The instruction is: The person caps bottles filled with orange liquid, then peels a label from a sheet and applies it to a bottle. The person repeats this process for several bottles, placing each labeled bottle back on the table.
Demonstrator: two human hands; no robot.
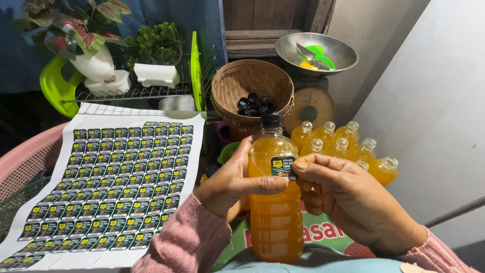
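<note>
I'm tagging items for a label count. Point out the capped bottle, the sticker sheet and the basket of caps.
Capped bottle (276, 217): head view, lower body.
Sticker sheet (108, 187): head view, middle rows.
Basket (230, 83): head view, inner wall.

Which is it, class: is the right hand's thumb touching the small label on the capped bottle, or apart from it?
Touching. The head view shows the right hand with its thumb tip pressed on the label of the capped bottle.

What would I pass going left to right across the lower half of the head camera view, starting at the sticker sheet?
Sticker sheet → left hand → capped bottle of orange liquid, held upright in both hands → right hand, its thumb on the bottle's small label → white wall.
</note>
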